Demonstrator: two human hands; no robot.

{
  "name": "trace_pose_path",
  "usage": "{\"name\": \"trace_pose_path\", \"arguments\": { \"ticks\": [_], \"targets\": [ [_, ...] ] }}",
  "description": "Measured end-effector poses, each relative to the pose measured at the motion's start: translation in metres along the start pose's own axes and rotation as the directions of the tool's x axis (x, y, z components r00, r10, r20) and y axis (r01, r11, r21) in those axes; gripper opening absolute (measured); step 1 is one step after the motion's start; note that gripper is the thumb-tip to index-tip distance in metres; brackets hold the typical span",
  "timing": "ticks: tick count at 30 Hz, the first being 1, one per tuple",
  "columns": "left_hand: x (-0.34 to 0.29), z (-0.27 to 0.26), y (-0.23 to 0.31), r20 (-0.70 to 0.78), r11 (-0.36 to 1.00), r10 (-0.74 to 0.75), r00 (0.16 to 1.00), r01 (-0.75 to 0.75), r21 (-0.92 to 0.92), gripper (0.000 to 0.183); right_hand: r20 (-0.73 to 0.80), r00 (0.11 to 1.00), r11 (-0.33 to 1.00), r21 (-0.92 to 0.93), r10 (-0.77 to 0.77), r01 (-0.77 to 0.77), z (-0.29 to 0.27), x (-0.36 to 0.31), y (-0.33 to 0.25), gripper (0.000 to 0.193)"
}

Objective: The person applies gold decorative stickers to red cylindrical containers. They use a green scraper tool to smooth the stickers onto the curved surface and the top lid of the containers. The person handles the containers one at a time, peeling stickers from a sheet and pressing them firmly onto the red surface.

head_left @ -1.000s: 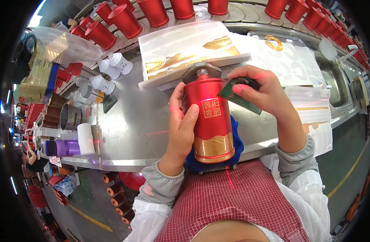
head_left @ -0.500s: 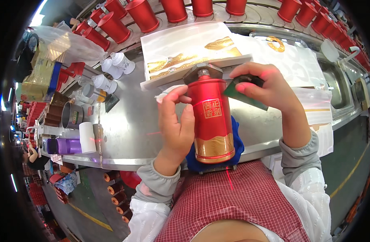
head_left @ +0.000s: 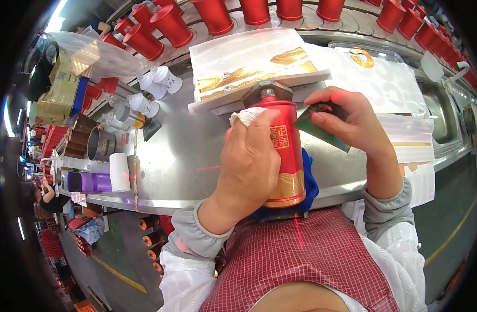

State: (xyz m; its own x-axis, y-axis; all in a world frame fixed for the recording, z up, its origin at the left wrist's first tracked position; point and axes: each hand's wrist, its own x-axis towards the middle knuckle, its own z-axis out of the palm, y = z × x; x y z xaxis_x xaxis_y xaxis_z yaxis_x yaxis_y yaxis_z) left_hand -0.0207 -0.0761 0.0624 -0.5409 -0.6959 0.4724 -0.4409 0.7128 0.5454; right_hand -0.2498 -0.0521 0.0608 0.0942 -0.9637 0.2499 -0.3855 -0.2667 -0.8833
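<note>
A red bottle with gold printing lies on a blue cloth, its neck pointing away from me. My left hand is across the bottle's left side, its back toward me, hiding part of the print. Its fingers close on a bunched white cloth at the bottle's upper left. My right hand grips a flat dark-green scraper, its pointed corner close by the bottle's right edge; I cannot tell whether they touch. Behind the neck stands a dark angular rest.
White sheets with gold mountain shapes lie beyond the bottle. Red canisters line a conveyor at the back. White bottles, a metal pot and a paper roll stand left. A sink is at right.
My left hand has swung rightward over the bottle with the white cloth, turning its back toward me. The right hand and scraper have barely moved. The canisters behind have shifted along the conveyor.
</note>
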Motion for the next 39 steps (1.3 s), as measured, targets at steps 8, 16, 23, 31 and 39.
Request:
{"name": "trace_pose_path", "arguments": {
  "ticks": [8, 16, 23, 31, 39],
  "targets": [
    [0.000, -0.001, -0.005, -0.033, 0.999, -0.025, 0.999, 0.023, -0.047, 0.041, -0.065, 0.998, 0.998, 0.066, 0.024, -0.020, 0.002, -0.003, 0.007, 0.027],
    [0.001, 0.001, 0.000, -0.017, 0.971, -0.098, 0.995, 0.092, -0.222, 0.040, -0.023, 0.998, 0.990, 0.130, 0.051, -0.048, 0.005, -0.001, 0.007, 0.024],
    [0.014, 0.000, -0.016, 0.040, 0.987, 0.159, 0.986, -0.161, 0.026, 0.041, 0.002, 1.000, 0.997, 0.074, 0.005, -0.006, 0.005, 0.002, 0.005, 0.021],
    [0.041, 0.014, -0.014, 0.223, 0.868, 0.474, 0.851, -0.495, 0.041, 0.044, -0.088, 0.995, 0.996, 0.077, -0.041, 0.048, 0.006, -0.008, 0.012, 0.022],
    [0.042, 0.007, -0.003, 0.268, 0.877, 0.429, 0.862, -0.469, 0.106, 0.042, -0.044, 0.999, 0.997, 0.072, -0.029, 0.032, 0.004, -0.004, 0.013, 0.023]
  ]
}}
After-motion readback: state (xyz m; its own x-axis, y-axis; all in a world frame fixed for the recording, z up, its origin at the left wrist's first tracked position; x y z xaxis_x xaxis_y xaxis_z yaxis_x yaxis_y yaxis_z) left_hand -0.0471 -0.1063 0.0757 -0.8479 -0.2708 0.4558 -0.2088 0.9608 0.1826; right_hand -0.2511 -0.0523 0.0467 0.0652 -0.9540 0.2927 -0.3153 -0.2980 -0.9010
